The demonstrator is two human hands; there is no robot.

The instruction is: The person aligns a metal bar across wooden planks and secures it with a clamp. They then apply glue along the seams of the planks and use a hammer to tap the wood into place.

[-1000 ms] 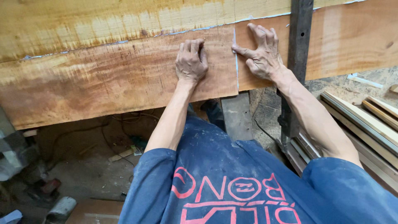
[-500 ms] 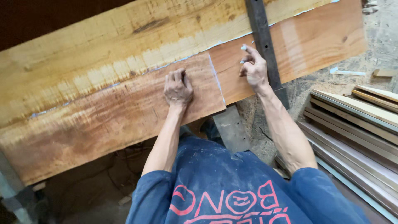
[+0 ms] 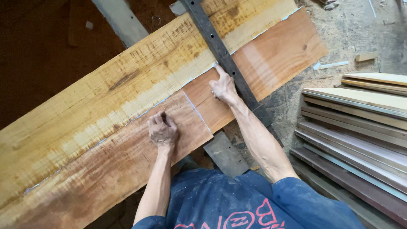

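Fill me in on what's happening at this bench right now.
A person leans over wooden boards glued edge to edge. The left hand, fingers curled, presses on the rough reddish board. The right hand rests on the smoother reddish board, index finger pointing along the dark metal clamp bar that crosses the panel. A wide yellowish plank lies beyond, with pale glue lines at the joints. A stack of planed boards sits at the right.
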